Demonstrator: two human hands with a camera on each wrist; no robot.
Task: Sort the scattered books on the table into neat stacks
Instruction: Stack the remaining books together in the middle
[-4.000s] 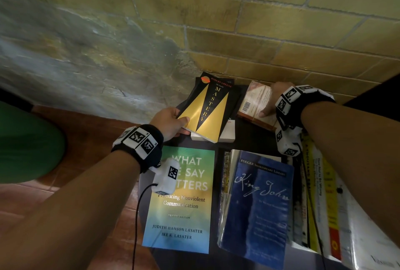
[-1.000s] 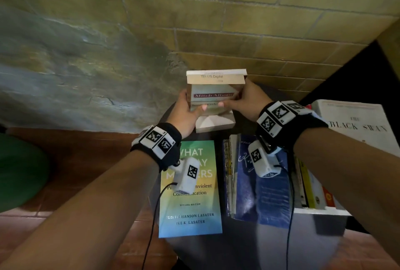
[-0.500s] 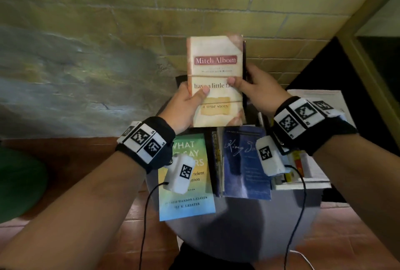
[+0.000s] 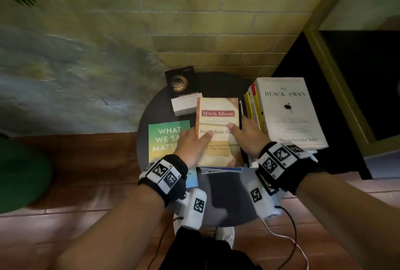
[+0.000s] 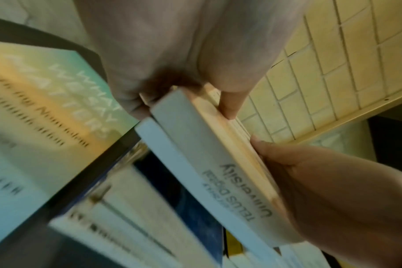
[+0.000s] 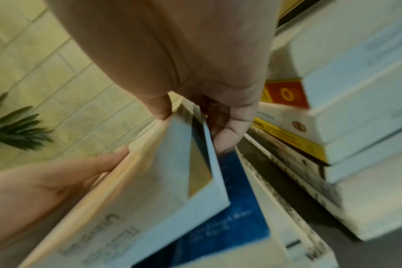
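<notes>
Both hands hold a cream Mitch Albom paperback (image 4: pixel 218 113) with a second, black-and-gold-covered book (image 6: pixel 195 174) pressed beneath it. My left hand (image 4: pixel 193 143) grips the pair's left edge, thumb on top (image 5: pixel 227 107). My right hand (image 4: pixel 245 136) grips the right edge, thumb on the cover and fingers (image 6: pixel 227 137) underneath. The pair hovers low and slightly tilted over a blue book (image 6: pixel 232 217) lying on the round dark table (image 4: pixel 227 200). A green book (image 4: pixel 164 137) lies flat to the left.
A black Darwin paperback (image 4: pixel 183 90) sits at the table's far side. A tall stack topped by a white "Black Swan" book (image 4: pixel 287 111) stands at the right, close to my right hand. The brick wall (image 4: pixel 216 20) lies just behind the table.
The two hands brought the pair of books from the table's far side, raised it upright facing me, then lowered it flat over the blue book.
</notes>
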